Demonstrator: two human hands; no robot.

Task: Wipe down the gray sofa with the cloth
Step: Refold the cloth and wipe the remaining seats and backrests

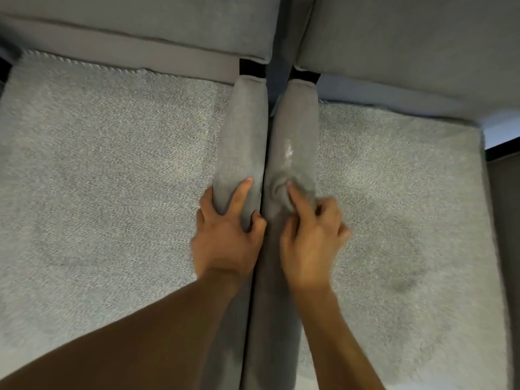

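Gray sofa (112, 170) — two seat cushions (394, 206), twin padded armrests (242, 142) between — white smear (289, 151) on the right armrest.

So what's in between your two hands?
Just the dark gap between the left armrest and right armrest, in the head view.

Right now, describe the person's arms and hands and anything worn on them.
The left forearm and right forearm are bare to the frame edge: no sleeves show. The left hand and right hand wear no gloves; no ring, watch or wristband is visible. The right hand's fingers are slightly blurred.
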